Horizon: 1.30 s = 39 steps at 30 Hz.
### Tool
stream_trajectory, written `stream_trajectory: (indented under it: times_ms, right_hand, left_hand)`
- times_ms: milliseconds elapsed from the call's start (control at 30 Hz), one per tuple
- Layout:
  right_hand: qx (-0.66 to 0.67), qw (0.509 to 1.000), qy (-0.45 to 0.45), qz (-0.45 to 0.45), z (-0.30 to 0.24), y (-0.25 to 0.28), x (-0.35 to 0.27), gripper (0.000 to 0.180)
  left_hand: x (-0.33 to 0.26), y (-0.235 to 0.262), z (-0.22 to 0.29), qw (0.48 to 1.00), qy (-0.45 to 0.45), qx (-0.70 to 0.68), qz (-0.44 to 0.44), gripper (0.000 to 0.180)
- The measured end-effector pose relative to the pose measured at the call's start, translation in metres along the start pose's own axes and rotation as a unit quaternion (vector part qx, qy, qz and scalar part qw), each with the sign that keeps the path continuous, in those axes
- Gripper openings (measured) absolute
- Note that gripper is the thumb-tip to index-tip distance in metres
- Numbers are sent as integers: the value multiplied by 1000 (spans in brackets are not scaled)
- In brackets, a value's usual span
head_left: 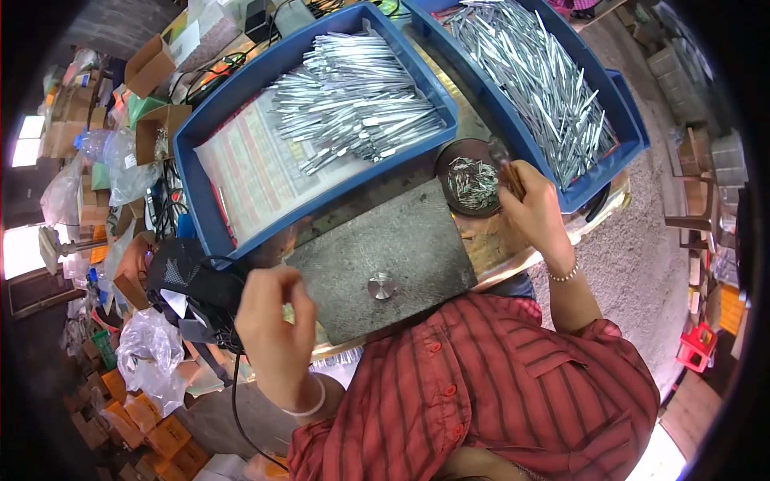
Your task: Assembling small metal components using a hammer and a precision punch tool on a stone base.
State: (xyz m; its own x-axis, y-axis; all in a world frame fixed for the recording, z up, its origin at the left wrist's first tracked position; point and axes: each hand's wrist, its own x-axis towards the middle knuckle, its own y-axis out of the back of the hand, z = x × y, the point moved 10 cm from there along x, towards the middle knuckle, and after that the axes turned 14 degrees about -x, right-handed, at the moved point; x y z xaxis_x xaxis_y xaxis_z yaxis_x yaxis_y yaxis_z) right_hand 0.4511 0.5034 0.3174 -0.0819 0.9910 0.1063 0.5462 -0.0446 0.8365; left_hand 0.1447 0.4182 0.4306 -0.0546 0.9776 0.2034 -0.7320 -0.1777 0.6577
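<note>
My right hand (536, 207) is closed around a brown-handled tool (512, 178) whose far end is blurred. It is at the right rim of a round dark dish (454, 194) holding small metal pins (473, 183). My left hand (277, 325), slightly blurred, is raised at the left edge of a grey metal plate (393, 240). Its fingers are curled in, and what they hold, if anything, is hidden. A shiny round metal disc (382, 286) lies on the plate near its front edge, with neither hand touching it.
Behind the plate, a blue tray (210, 232) holds slim metal rods (361, 92) over printed paper. Another blue tray (553, 192) at the right is heaped with similar pieces (537, 84). A black bag (188, 276) sits left of my left hand; a red stool (697, 348) stands far right.
</note>
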Motion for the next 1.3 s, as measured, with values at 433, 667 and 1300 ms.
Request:
stream_trajectory:
  times_ms: [433,667,1300]
  right_hand:
    - [-122,992,39,-16,-5,-34,16,19]
    - [-112,992,49,-26,-8,-36,15,16]
    - [125,990,-67,21,11,-24,12,16]
  left_hand:
    - [-25,-32,-21,987,29,-154,-25,15]
    - [-32,-54,-47,985,38,-162,-36,18]
    - [-67,-64,-90,897,162,-409,40,14]
